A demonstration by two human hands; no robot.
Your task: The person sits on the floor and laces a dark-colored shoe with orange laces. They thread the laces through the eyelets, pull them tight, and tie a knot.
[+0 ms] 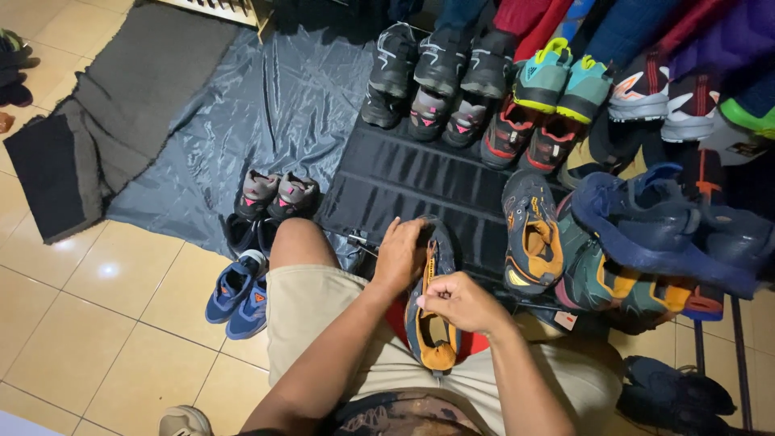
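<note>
**Shoe held on the lap, laces in the fingers: slip and clutter risks**

Left to right. Far left, a dark grey mat (97, 137) lies on the tiled floor (89, 323), with a shiny blue-grey sheet (266, 105) overlapping it. A grey-and-pink pair (277, 195) stands on the sheet just left of the person's knee; a blue pair with orange marks (236, 292) stands just near of it, on the tiles.

Left hand (401, 256): arm runs up from the near edge over the beige shorts, wrist straight, fingers curled over the far end of the grey-and-tan shoe (430, 311), gripping it. Right hand (460, 303): forearm comes in from the near right, wrist bent inward, fingers closed to a narrow pinch at the shoe's tan lacing or tongue. What exactly is pinched I cannot tell. The shoe rests on the lap, toe far, heel near, opening up.

Risks, as a judgement: the shoe sits on a sloped thigh with only the left hand steadying it; a hard pull by the right hand could twist it out of the grip and drop it toward the black rack shelf (412, 182). The matching grey-and-tan shoe (533, 234) lies just right on its side, and a navy shoe (662, 226) overhangs the row further right; a wide right elbow swing could knock these down. The far row of shoes (517, 81) is well apart, low risk.
</note>
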